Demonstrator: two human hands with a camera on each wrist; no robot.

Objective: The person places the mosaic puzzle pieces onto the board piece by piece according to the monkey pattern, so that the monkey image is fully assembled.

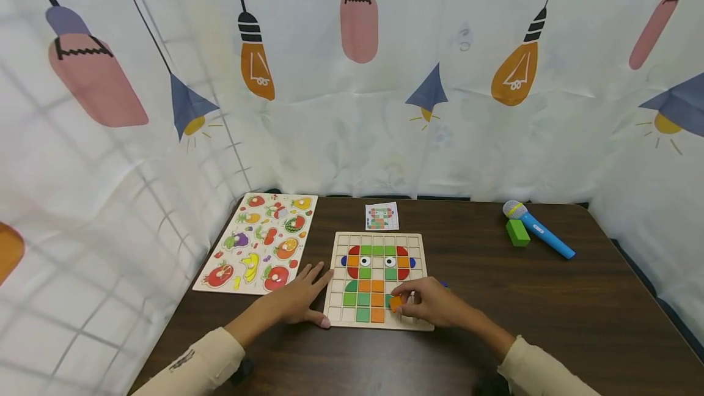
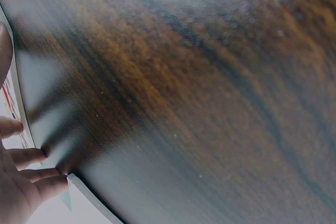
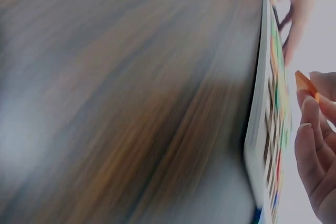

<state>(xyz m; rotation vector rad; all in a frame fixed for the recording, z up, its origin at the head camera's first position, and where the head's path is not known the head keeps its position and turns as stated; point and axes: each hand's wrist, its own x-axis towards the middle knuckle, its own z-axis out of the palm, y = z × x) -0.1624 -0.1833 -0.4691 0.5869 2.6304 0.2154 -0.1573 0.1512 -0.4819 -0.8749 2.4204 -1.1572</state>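
Observation:
A wooden grid board [image 1: 338, 316] lies on the table, with red, green, orange and blue tiles set in its squares in a face-like pattern. In the head view my right hand [image 1: 431, 302] is over the board's lower right, pinching an orange tile [image 1: 395, 303] between thumb and fingers. The right wrist view shows the same orange tile [image 3: 306, 84] held at the fingertips, just off the board. My left hand [image 1: 297, 298] rests at the board's left edge with fingers spread. In the left wrist view the left hand [image 2: 23, 182] has its fingers extended.
A fruit puzzle board [image 1: 255, 243] lies left of the grid board. Behind the grid board is a small pattern card [image 1: 382, 216]. A green block [image 1: 517, 233] and a blue toy microphone [image 1: 541, 231] are at the right. Something blue [image 1: 444, 285] shows partly behind the right hand.

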